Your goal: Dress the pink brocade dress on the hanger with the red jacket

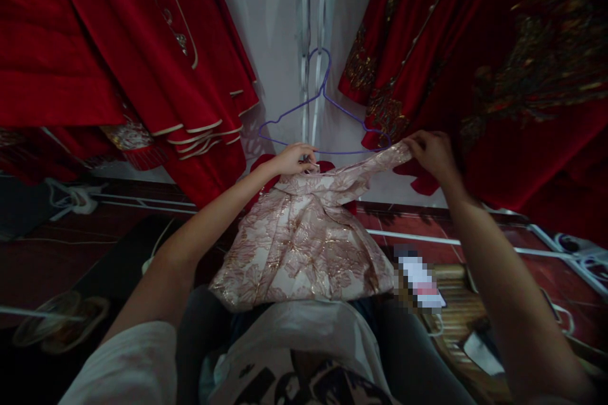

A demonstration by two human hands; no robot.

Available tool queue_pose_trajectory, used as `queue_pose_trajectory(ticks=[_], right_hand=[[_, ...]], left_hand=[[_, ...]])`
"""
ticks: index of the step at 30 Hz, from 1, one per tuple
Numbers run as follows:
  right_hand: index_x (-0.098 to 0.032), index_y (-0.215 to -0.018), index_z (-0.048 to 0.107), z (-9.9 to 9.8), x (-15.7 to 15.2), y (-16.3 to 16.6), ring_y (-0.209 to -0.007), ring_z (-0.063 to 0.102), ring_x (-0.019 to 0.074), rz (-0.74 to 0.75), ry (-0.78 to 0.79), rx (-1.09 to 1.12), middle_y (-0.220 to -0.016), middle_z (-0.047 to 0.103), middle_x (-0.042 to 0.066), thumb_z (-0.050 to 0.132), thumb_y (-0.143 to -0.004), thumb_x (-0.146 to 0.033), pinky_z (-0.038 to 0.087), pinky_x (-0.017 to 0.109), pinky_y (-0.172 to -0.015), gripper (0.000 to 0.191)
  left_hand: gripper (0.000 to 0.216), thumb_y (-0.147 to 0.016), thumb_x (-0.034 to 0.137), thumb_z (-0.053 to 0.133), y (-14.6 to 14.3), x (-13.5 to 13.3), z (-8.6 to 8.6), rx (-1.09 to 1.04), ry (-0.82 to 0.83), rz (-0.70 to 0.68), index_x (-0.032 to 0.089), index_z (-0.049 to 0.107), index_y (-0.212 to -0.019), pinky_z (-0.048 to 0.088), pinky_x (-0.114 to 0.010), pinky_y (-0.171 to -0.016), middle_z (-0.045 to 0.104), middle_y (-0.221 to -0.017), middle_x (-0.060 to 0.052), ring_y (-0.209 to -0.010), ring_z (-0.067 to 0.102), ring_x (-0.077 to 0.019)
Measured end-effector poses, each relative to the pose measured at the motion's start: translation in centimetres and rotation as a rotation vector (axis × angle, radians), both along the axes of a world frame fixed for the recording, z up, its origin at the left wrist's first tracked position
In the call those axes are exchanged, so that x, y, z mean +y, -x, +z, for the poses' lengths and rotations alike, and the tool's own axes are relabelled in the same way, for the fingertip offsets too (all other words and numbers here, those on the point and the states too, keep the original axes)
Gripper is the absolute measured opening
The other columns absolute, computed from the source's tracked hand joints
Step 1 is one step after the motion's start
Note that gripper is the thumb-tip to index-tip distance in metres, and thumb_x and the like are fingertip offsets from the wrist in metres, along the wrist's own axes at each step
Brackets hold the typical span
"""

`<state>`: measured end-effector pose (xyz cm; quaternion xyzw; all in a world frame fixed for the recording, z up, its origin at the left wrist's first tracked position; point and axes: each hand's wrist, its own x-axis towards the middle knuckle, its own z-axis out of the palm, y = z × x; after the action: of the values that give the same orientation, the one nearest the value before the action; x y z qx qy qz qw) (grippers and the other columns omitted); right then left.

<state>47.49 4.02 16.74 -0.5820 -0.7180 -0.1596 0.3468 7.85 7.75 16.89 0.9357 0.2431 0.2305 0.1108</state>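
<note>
A pink and cream brocade garment (304,240) with a shiny floral pattern lies spread over my lap, its gathered skirt towards me. My left hand (297,159) pinches the top edge near the middle, where a small pale bit shows at the fingertips. Out to the right, my right hand (430,150) grips the end of a narrow strip of the same cloth and holds it stretched taut. Just beyond both hands, a purple wire hanger (323,96) hangs from a metal upright, with no cloth on its shoulders.
Red embroidered garments hang at left (190,63) and right (427,44). A slatted wooden stool (451,291) at my right carries a phone (420,278) with a white cable. White rack bars (418,237) run low along the tiled floor. Clear plastic containers (71,323) sit at lower left.
</note>
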Motion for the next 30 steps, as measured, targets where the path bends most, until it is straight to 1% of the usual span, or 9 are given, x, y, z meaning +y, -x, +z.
queue_pose_trajectory(ticks=[3,6,11,15,18,21,25,28,30], right_hand=[[-0.019,-0.087,0.068,0.4,-0.3,0.6,-0.075,0.064,0.0236,0.007,-0.009,0.08,-0.083,0.072,0.013,0.052,-0.089,-0.037,0.044,0.032,-0.077,0.024],[-0.02,-0.094,0.068,1.1,-0.3,2.1,-0.076,0.065,0.0234,0.003,-0.024,0.172,-0.087,0.073,0.012,0.05,-0.089,-0.042,0.045,0.032,-0.072,0.029],[-0.021,-0.098,0.065,2.4,1.0,7.1,-0.085,0.065,0.0251,0.031,-0.062,0.254,-0.094,0.071,0.01,0.044,-0.091,-0.046,0.047,0.035,-0.078,0.034],[-0.023,-0.106,0.059,2.3,2.4,10.5,-0.09,0.064,0.0254,0.074,-0.055,0.315,-0.098,0.068,0.011,0.034,-0.094,-0.047,0.047,0.037,-0.082,0.037],[-0.024,-0.111,0.055,1.8,2.7,11.2,-0.098,0.061,0.0271,0.055,-0.049,0.318,-0.102,0.066,0.012,0.026,-0.096,-0.049,0.043,0.042,-0.089,0.041],[-0.024,-0.112,0.053,1.6,2.6,10.8,-0.099,0.061,0.0274,0.035,-0.037,0.291,-0.102,0.065,0.012,0.021,-0.096,-0.053,0.042,0.044,-0.092,0.046],[-0.023,-0.114,0.052,2.0,2.2,10.4,-0.091,0.062,0.0264,0.058,-0.003,0.265,-0.097,0.065,0.011,0.024,-0.094,-0.059,0.045,0.04,-0.084,0.049],[-0.023,-0.115,0.052,2.3,2.0,10.6,-0.085,0.062,0.0249,0.065,0.003,0.268,-0.094,0.065,0.01,0.028,-0.093,-0.06,0.047,0.038,-0.079,0.049],[-0.023,-0.116,0.052,2.4,2.0,10.7,-0.084,0.063,0.0242,0.064,-0.002,0.262,-0.093,0.065,0.01,0.027,-0.093,-0.059,0.047,0.037,-0.077,0.05]], left_hand=[[0.009,-0.08,0.028,0.066,0.0,0.0,-0.2,-0.005,-0.005,-0.008,0.019,0.066,-0.081,0.039,-0.041,-0.099,0.071,-0.097,-0.005,-0.118,0.057,-0.0225],[0.009,-0.08,0.028,0.065,-0.1,-0.3,-0.2,-0.036,0.013,-0.034,0.019,0.066,-0.082,0.039,-0.041,-0.1,0.071,-0.096,-0.005,-0.117,0.057,-0.0221],[0.012,-0.082,0.028,0.062,-1.2,-1.2,0.1,-0.138,0.117,-0.048,0.017,0.065,-0.085,0.043,-0.039,-0.096,0.071,-0.1,-0.008,-0.111,0.06,-0.0214],[0.021,-0.084,0.035,0.058,-1.6,-1.4,-0.2,-0.257,0.197,0.003,0.016,0.063,-0.093,0.047,-0.034,-0.089,0.069,-0.105,-0.009,-0.099,0.063,-0.0184],[0.024,-0.085,0.038,0.057,-0.5,-1.0,-0.6,-0.459,0.18,0.156,0.016,0.061,-0.093,0.048,-0.028,-0.083,0.069,-0.095,-0.006,-0.089,0.063,-0.0158],[0.022,-0.086,0.039,0.055,2.6,-0.1,-1.6,-0.781,0.078,0.464,0.018,0.057,-0.094,0.047,-0.025,-0.078,0.066,-0.091,-0.004,-0.084,0.061,-0.0144],[0.018,-0.084,0.035,0.057,8.0,1.3,-4.2,-1.081,-0.047,0.864,0.018,0.054,-0.089,0.045,-0.024,-0.08,0.061,-0.086,-0.002,-0.083,0.059,-0.0136],[0.019,-0.079,0.033,0.061,10.6,1.9,-6.3,-1.133,0.092,0.992,0.016,0.055,-0.085,0.045,-0.023,-0.077,0.06,-0.082,-0.001,-0.078,0.058,-0.0125],[0.022,-0.077,0.035,0.062,11.1,2.0,-7.0,-1.14,0.154,0.999,0.016,0.055,-0.084,0.046,-0.023,-0.075,0.061,-0.081,-0.001,-0.077,0.058,-0.0121]])
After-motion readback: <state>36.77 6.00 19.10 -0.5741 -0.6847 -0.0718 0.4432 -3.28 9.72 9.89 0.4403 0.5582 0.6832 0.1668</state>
